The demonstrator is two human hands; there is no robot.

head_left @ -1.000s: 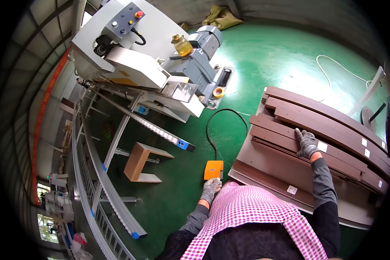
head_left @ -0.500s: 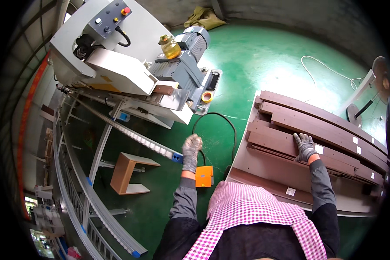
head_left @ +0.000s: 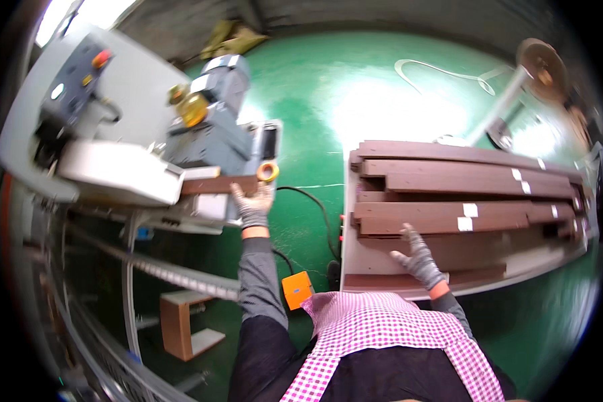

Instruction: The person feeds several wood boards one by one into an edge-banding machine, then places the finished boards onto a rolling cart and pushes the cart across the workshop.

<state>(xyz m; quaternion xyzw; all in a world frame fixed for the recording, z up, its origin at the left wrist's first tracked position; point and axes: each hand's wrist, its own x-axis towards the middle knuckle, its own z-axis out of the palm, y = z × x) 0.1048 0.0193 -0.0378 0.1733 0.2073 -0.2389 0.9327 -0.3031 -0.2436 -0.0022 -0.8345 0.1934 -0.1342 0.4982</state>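
Note:
My left hand (head_left: 253, 203), in a grey work glove with bare fingertips, reaches to the machine on the left. Its fingers are spread against the near end of a short brown board (head_left: 214, 185), which lies on the machine's bed beside a white guard (head_left: 120, 171). Whether the fingers grip the board or only touch it is hard to see. My right hand (head_left: 419, 260), gloved alike, hovers with fingers apart over the near part of a pale table (head_left: 382, 258). Just beyond it lie stacked long brown boards (head_left: 422, 218) with white labels; nothing is in that hand.
A grey motor (head_left: 224, 80), a jar of yellow liquid (head_left: 193, 109) and a tape roll (head_left: 268, 172) sit on the machine. An orange pedal box (head_left: 297, 290) and black cable (head_left: 315, 202) lie on the green floor. A roller track (head_left: 174, 273) runs left; a fan (head_left: 541, 70) stands far right.
My view has swung left. The left hand has gone from a closed shape near the roller track to the brown board, fingers spread. My right hand has come off the stacked boards toward me.

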